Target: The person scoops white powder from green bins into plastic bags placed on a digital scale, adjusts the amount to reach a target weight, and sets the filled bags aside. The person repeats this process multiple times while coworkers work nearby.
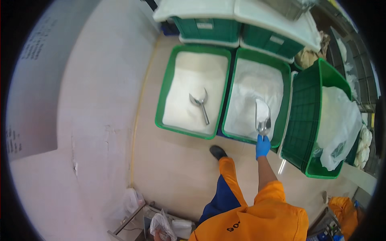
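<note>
My right hand (263, 147), in a blue glove, grips the handle of a metal scoop (264, 126) holding white powder. The scoop is over the near right part of a green tub of white powder (250, 78). A second green tub of white powder (181, 99) stands to its left, with another metal scoop (202, 105) resting on the powder. At the bottom edge, my left hand (159, 235) is partly visible, bare-skinned, with its fingers at a clear plastic bag (162, 224); the bag and the frame edge hide much of its grip.
Green bins with white lids (208, 10) stand behind the tubs. At right, a tall green bin (304, 120) holds a plastic bag. A wall (99, 90) rises at left. A metal frame (129, 218) stands at lower left. Another person's orange clothing (343, 211) shows at lower right.
</note>
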Demonstrator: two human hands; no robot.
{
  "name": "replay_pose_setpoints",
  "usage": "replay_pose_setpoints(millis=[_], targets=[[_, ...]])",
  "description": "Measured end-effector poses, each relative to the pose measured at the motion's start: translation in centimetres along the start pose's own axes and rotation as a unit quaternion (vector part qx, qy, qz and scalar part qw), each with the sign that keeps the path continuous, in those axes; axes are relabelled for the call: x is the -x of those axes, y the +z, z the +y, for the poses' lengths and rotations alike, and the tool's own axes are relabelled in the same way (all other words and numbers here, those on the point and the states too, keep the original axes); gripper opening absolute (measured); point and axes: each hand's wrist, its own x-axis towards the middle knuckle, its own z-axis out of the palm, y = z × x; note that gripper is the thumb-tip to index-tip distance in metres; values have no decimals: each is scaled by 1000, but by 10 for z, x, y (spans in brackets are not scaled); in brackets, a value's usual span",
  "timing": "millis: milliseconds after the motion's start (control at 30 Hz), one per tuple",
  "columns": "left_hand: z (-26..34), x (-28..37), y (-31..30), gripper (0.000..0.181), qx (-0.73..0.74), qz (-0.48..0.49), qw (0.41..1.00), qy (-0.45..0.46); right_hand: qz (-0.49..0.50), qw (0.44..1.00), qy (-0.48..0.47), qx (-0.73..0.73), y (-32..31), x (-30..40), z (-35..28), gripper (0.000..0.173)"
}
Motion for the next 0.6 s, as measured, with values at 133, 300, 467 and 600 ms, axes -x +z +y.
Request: replay_pose_setpoints(millis=[133,300,467,600], targets=[[-26,10,-1,55,22,61,997,45,19,998,-67,-9,-36,10,-52,45],[-77,85,16,59,60,173,980,74,31,979,-202,12,-79,45,-156,41],[-171,195,42,48,204,337,918,36,25,910,-408,-75,-115,172,-253,36],[-292,281,65,35,304,526,792,-51,-109,834,-529,-113,-125,339,-293,23]])
